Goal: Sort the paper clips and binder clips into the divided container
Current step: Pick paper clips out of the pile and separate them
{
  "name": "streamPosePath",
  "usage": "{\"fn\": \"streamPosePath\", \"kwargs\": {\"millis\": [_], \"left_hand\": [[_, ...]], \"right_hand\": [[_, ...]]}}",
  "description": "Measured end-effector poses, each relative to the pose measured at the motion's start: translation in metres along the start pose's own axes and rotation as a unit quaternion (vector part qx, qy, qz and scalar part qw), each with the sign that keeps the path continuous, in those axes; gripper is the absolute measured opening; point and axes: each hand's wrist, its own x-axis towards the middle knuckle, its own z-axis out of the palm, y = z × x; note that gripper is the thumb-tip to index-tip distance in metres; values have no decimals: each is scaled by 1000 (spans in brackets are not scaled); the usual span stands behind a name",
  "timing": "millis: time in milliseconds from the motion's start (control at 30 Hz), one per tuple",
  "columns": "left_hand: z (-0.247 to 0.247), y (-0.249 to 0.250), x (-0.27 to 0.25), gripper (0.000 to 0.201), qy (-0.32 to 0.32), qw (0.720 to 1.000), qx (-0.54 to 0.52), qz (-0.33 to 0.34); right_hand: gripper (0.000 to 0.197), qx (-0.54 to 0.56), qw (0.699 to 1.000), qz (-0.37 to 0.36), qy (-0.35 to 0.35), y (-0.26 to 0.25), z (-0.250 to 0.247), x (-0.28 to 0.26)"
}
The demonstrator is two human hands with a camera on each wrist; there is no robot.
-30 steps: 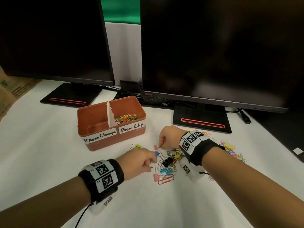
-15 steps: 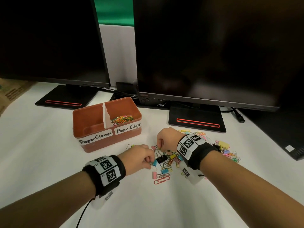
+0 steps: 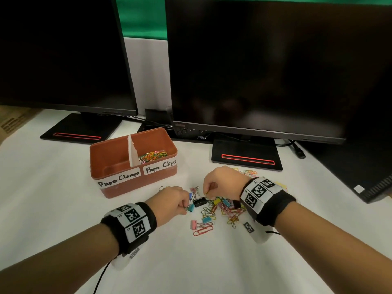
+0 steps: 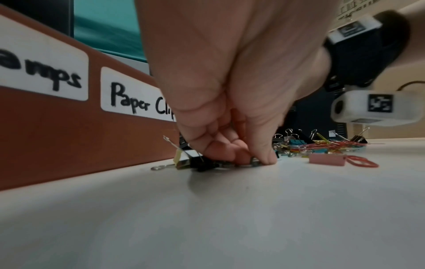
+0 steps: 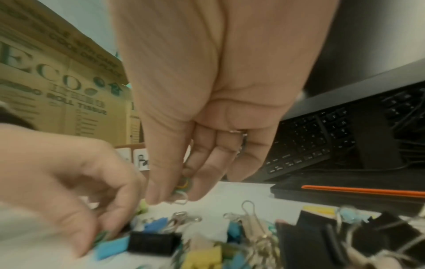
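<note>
An orange-brown divided container [image 3: 118, 188] stands at the left, labelled "Paper Clamps" and "Paper Clips". Coloured paper clips [image 3: 152, 156] lie in its right compartment. A mixed pile of binder clips and paper clips [image 3: 222, 209] lies on the white table to its right. At the pile's left edge my left hand [image 3: 185, 206] pinches the wire handle [image 4: 243, 164] of a teal binder clip [image 3: 191, 207], low on the table. My right hand [image 3: 206, 193] hovers at the pile's far side and pinches a few coloured paper clips [image 5: 182, 183]. A black binder clip [image 3: 199, 202] lies between the hands.
Two dark monitors on black stands [image 3: 246, 160] rise behind the container and the pile. A black keyboard [image 3: 373, 187] lies at the right and a cardboard box [image 3: 12, 122] at the far left. A pink binder clip [image 3: 193, 224] and a red paper clip [image 3: 202, 231] lie nearest me.
My left hand has shifted a little from the blue clip onto the teal binder clip and pinched its handle. The right hand has stayed at the pile's far side.
</note>
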Motion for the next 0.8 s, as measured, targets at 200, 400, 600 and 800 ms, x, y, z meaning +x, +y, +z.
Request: {"fn": "streamPosePath", "kwargs": {"millis": [200, 400, 600, 800], "left_hand": [[-4, -2, 2, 16, -23, 999, 17, -17], [-2, -2, 2, 16, -48, 998, 38, -20], [0, -4, -7, 8, -38, 998, 44, -12], [3, -8, -14, 12, -24, 1000, 3, -9]], "right_hand": [[27, -24, 993, -49, -101, -22, 31, -29], [22, -36, 998, -7, -56, -18, 46, -28], [18, -26, 1000, -8, -16, -7, 45, -34], [20, -20, 999, 29, 10, -1, 48, -39]]}}
